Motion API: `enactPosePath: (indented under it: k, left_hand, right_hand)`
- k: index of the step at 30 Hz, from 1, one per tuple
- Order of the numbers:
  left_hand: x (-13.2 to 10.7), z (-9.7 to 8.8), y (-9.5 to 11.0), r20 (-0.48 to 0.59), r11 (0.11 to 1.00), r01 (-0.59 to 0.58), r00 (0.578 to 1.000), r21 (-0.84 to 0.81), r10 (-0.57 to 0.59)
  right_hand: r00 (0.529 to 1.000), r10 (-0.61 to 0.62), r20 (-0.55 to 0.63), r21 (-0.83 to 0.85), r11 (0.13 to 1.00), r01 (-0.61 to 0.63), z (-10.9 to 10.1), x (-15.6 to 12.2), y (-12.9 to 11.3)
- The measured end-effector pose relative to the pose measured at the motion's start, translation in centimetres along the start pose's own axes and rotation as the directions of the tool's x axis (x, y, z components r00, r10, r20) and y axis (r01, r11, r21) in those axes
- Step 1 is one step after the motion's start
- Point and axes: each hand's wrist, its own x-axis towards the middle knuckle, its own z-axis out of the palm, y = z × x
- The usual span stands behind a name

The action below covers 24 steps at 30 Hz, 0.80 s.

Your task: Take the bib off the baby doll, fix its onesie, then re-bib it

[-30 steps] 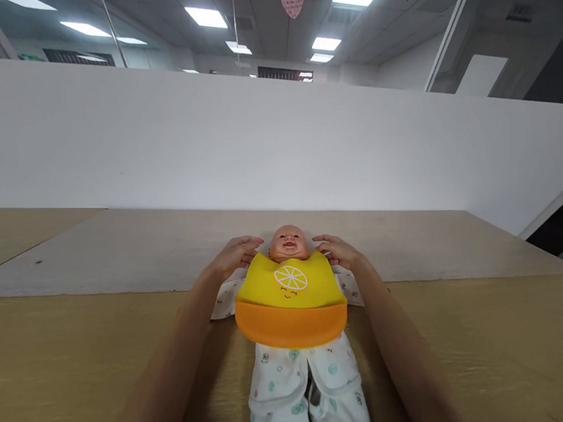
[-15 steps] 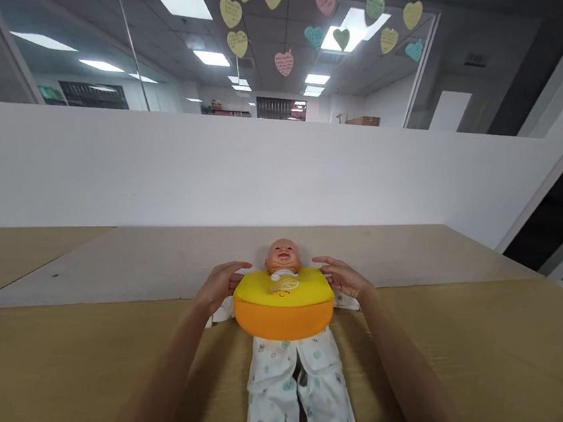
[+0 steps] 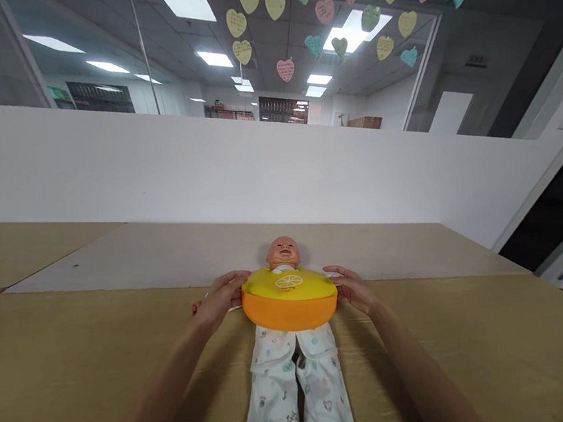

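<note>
Plastic doll (image 3: 292,344) lies flat on the woodgrain desk (image 3: 76,367), head at 12 o'clock, feet cut off at 6. Smooth rubbery bib (image 3: 289,297) covers its chest. Left hand (image 3: 219,301) and right hand (image 3: 352,287) touch the bib's sides, fingers apart; can't tell if they grip.

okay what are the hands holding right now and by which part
Both hands, left hand and right hand, hold the yellow and orange bib on the doll by its two side edges.

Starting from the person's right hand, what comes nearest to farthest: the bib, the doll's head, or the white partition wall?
1. Bib: touching the right hand, just to its left.
2. Doll's head: beyond the bib, up and left.
3. White partition wall: far behind the table.
</note>
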Motion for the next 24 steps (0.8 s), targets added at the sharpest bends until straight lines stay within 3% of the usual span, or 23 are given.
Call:
enactPosePath:
  k: [12, 18, 24]
  left_hand:
    - [-1.8, -0.3, -2.9, -0.045, 0.992, 0.111, 0.993, 0.057, -0.109]
    - [-1.5, -0.5, -4.2, -0.082, 0.992, 0.105, 0.992, 0.068, -0.100]
    - [-1.3, -0.8, -6.3, -0.019, 0.998, 0.060, 0.998, 0.022, -0.059]
  right_hand:
    - [0.997, 0.042, -0.071, -0.161, 0.985, -0.053, 1.0, -1.2, 3.6]
    - [0.997, 0.040, -0.062, -0.165, 0.985, -0.049, 0.4, -0.3, 5.1]
    - [0.995, 0.072, -0.073, -0.127, 0.989, -0.081, 0.4, -0.4, 6.0]
